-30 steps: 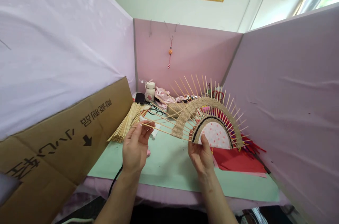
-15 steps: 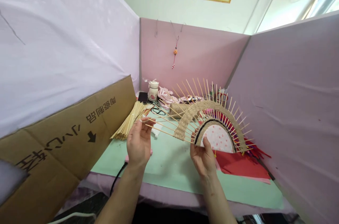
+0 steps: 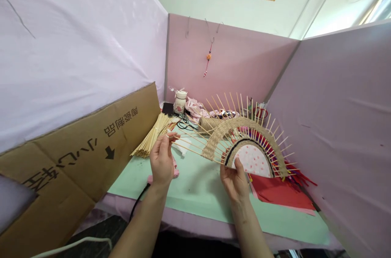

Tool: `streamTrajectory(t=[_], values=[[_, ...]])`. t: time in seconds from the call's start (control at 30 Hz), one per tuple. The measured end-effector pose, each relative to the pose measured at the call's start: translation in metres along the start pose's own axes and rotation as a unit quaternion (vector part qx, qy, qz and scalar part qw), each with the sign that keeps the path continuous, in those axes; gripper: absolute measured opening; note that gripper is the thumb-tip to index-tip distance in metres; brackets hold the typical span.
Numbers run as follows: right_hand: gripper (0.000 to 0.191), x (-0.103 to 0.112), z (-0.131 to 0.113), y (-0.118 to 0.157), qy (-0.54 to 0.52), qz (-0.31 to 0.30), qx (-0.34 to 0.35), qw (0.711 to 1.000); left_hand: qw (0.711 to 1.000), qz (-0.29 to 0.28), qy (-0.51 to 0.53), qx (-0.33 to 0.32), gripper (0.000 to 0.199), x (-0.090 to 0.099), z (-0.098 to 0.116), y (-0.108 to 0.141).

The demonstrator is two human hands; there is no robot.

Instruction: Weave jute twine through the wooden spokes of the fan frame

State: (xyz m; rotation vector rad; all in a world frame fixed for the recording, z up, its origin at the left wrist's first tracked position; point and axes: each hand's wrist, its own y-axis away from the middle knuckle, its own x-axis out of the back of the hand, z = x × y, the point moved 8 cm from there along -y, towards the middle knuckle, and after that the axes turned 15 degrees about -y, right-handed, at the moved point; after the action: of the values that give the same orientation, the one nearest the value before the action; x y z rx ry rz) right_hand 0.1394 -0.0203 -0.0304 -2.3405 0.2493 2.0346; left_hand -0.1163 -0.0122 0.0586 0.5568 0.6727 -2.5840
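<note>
So, right hand (image 3: 235, 178): was clamped on the lower left corner of the half-round fan, thumb over the front, fingers behind.
Left hand (image 3: 162, 160): had its thumb and fingertips drawn close together at the outer ends of the lowest left sticks; whether they pinched one, I could not tell.
Half-round fan (image 3: 252, 161): was held up above the mint-green tabletop (image 3: 201, 205), right of centre; its white, pink-dotted panel had a black line around the curve, and thin sticks radiated through a woven twine band (image 3: 241, 123).
Stick bundle (image 3: 152, 136): lay beyond the left hand, beside the lettered cardboard (image 3: 88, 164).
Twine spool (image 3: 207, 125): lay behind the fan, near pink cloth (image 3: 195, 108) and a lidded white jar (image 3: 180, 103).
Red sheet (image 3: 281, 193): lay flat below the fan's right side.
Beaded charm (image 3: 209, 57): hung against the pink back partition (image 3: 244, 54).
</note>
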Motion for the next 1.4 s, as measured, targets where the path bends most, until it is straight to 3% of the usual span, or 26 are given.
streamTrajectory(t=[0.57, 0.97, 1.13, 1.4], values=[[0.022, 0.000, 0.001, 0.002, -0.017, 0.031, 0.016, 0.999, 0.996, -0.049, 0.041, -0.058, 0.022, -0.007, 0.010, 0.001], [0.022, -0.003, 0.002, 0.003, -0.018, 0.026, 0.015, 0.999, 0.997, -0.046, 0.041, -0.037, 0.022, -0.003, 0.007, 0.001], [0.021, -0.008, 0.002, 0.006, -0.017, 0.020, 0.000, 1.000, 0.993, -0.058, 0.100, 0.026, 0.020, 0.000, -0.003, 0.006], [0.023, -0.009, -0.001, 0.010, -0.037, 0.019, -0.021, 0.999, 0.961, -0.050, 0.223, 0.156, 0.022, -0.004, -0.015, 0.012]])
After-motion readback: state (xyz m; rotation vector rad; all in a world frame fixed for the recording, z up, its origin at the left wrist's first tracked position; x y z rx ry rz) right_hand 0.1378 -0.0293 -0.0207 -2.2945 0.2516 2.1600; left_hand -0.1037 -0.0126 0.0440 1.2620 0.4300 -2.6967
